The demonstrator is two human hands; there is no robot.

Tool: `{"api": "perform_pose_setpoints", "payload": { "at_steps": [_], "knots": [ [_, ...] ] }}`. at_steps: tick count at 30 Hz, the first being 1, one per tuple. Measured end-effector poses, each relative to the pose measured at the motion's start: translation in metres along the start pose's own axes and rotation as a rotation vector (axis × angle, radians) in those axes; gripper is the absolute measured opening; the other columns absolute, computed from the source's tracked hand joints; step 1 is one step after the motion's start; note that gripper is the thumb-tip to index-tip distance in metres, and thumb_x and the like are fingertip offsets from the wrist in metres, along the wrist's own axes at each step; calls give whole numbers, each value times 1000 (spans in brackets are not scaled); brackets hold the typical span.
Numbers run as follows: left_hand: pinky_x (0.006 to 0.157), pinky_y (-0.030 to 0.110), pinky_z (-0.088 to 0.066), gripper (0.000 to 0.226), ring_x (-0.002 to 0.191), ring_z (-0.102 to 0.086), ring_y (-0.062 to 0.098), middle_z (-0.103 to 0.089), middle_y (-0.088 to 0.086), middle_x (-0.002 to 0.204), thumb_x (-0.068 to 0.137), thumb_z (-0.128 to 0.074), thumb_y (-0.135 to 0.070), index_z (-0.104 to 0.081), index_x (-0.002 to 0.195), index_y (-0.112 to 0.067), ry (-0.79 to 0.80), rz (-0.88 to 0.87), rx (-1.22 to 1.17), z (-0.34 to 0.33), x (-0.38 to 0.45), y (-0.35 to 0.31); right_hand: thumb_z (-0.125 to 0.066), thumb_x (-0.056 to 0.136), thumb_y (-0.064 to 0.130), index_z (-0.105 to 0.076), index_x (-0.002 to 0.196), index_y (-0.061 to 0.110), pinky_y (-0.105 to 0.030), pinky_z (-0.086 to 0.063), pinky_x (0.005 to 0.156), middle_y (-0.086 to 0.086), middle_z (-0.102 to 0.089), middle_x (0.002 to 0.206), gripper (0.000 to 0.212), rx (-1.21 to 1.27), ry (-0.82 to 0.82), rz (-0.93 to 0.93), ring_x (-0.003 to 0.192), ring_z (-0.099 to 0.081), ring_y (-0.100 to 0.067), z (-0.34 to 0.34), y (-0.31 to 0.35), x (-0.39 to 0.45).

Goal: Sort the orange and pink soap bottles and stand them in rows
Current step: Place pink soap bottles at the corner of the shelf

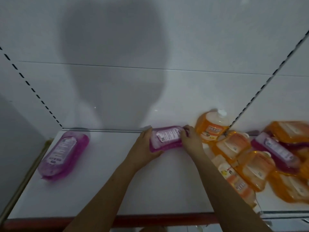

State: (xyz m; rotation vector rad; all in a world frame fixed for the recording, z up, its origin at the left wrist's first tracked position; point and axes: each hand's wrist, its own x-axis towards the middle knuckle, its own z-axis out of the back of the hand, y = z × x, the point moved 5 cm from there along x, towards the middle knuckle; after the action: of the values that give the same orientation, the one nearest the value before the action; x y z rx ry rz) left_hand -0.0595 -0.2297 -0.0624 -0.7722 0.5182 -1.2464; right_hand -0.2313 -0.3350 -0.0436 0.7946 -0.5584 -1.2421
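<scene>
One white shelf [117, 181] fills the lower frame, an orange bottle heap [242, 158] at its right. One pink bottle [62, 154] lies left; another pink bottle [167, 137] sits centre, left hand [147, 144] and right hand [190, 139] gripping its ends.

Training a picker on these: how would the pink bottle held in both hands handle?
The pink bottle looks full, so probably heavy for its size. Its glossy plastic may be slippery. Flat-sided, it likely won't roll.
</scene>
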Motion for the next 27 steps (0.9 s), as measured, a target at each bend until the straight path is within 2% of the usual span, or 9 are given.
{"api": "perform_pose_setpoints", "payload": {
  "at_steps": [3, 6, 9, 12, 17, 19, 22, 24, 27],
  "knots": [
    [104, 30, -41, 96, 125, -49, 17, -51, 2, 138, 56, -74, -57, -46, 139, -16, -45, -32, 32, 5, -3, -2, -46, 99, 22, -58, 115, 14, -34, -52, 85, -5, -65, 108, 21, 113, 10, -63, 101, -62, -22, 3, -3, 1],
    [99, 22, -39, 89, 116, -52, 13, -54, -5, 126, 55, -81, -54, -53, 132, -18, -100, -55, 25, 14, -16, -1, -47, 99, 17, -62, 107, 20, -38, -54, 90, 0, -67, 101, 17, 228, 90, -110, 96, -63, -17, 2, -2, -3],
    [92, 14, -34, 84, 108, -50, 6, -49, -14, 116, 57, -92, -41, -56, 129, -19, -206, -49, 54, 34, -40, 5, -50, 96, 8, -66, 96, 25, -32, -52, 86, 4, -68, 96, 23, 289, 171, -21, 93, -63, -12, -10, 15, -10],
    [94, 17, -37, 86, 110, -52, 9, -50, -12, 118, 56, -93, -40, -55, 129, -18, -291, -6, 84, 57, -69, 16, -57, 91, 7, -70, 100, 20, -27, -49, 86, 3, -69, 107, 20, 296, 244, 94, 99, -63, -13, -35, 39, -13],
    [95, 20, -41, 87, 108, -54, 13, -56, -2, 118, 59, -74, -61, -54, 129, -13, -466, 93, 205, 95, -121, 34, -61, 92, 14, -70, 108, 18, -5, -40, 74, 5, -64, 110, 19, 181, 345, 261, 95, -59, -14, -89, 85, -26],
    [95, 25, -46, 85, 107, -56, 16, -58, 1, 118, 61, -71, -62, -55, 129, -12, -522, 115, 268, 107, -139, 40, -61, 93, 17, -70, 110, 18, -10, -43, 74, 5, -64, 102, 20, 168, 398, 279, 90, -60, -16, -109, 101, -34],
    [88, 25, -50, 84, 102, -57, 15, -56, 0, 117, 64, -71, -62, -56, 134, -17, -562, 151, 364, 119, -162, 46, -61, 91, 19, -70, 113, 20, -28, -50, 81, 0, -69, 101, 23, 151, 470, 323, 90, -66, -20, -133, 123, -46],
    [83, 29, -52, 85, 98, -57, 17, -55, 2, 114, 66, -67, -66, -54, 137, -20, -570, 204, 442, 122, -174, 50, -62, 90, 18, -68, 115, 21, -28, -50, 81, 1, -69, 102, 26, 127, 512, 380, 90, -67, -21, -147, 135, -53],
    [87, 41, -48, 86, 103, -55, 25, -56, 4, 116, 68, -58, -74, -51, 140, -26, -552, 365, 624, 120, -185, 61, -63, 90, 17, -65, 121, 21, -24, -46, 86, 4, -66, 114, 32, 82, 596, 452, 100, -64, -16, -163, 148, -66]
  ]
}}
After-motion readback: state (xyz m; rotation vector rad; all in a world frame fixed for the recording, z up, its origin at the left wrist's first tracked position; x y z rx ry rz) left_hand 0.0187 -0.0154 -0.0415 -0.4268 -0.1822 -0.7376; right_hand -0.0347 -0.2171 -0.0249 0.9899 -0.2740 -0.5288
